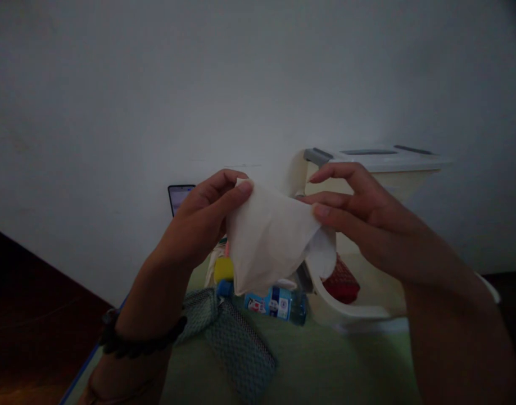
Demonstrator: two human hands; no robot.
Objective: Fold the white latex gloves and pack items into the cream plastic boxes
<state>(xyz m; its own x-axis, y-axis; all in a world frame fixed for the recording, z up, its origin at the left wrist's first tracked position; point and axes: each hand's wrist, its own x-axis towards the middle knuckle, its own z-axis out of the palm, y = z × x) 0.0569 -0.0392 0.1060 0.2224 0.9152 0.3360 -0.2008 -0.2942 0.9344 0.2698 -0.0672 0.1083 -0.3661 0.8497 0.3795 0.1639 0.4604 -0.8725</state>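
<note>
Both my hands hold a white paper tissue (pixel 268 239) up in front of me, in dim light. My left hand (pixel 203 222) pinches its upper left corner between thumb and fingers. My right hand (pixel 359 219) pinches the right edge, index finger raised above the others. The tissue hangs down in a loose fold between them. A dark bead bracelet (pixel 135 343) circles my left wrist.
Below the tissue lie a clear bottle with a blue label (pixel 277 304), a yellow and blue object (pixel 223 273), and a teal mesh pouch (pixel 236 343) on a green surface (pixel 325 365). A cream plastic bin (pixel 367 304) holding something red (pixel 342 281) stands right. A phone (pixel 180 197) leans on the white wall.
</note>
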